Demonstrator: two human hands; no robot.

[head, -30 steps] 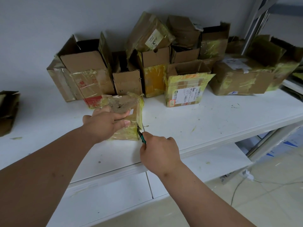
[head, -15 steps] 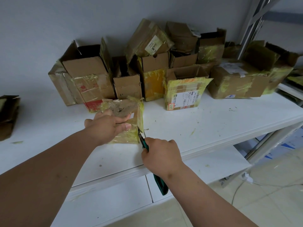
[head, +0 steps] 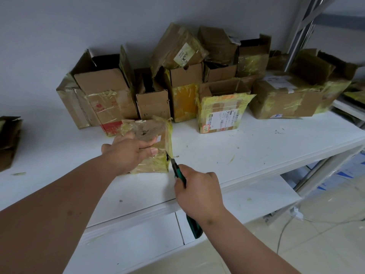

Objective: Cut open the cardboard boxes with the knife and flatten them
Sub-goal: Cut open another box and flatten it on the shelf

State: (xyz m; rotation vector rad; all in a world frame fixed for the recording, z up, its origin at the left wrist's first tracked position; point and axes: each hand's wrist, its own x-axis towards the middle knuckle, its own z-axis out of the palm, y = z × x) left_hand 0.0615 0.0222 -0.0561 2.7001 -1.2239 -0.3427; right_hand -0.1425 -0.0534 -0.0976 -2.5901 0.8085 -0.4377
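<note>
A small cardboard box (head: 156, 162) wrapped in yellowish tape stands on the white table (head: 256, 147) near its front edge. My left hand (head: 128, 150) grips the box from the top and left, thumb across its front face. My right hand (head: 197, 191) holds a green-handled utility knife (head: 178, 173). The blade tip touches the box's front right vertical edge, about halfway down. The knife's rear end sticks out below my wrist.
A row of open and taped cardboard boxes (head: 221, 113) lines the back of the table against the grey wall. Flattened brown cardboard (head: 8, 141) lies at the far left. A lower white shelf (head: 246, 202) and metal rack legs (head: 320, 171) stand to the right.
The knife has slid down the box's right front edge and my right hand has pulled back toward me. My left hand keeps the same hold on the box.
</note>
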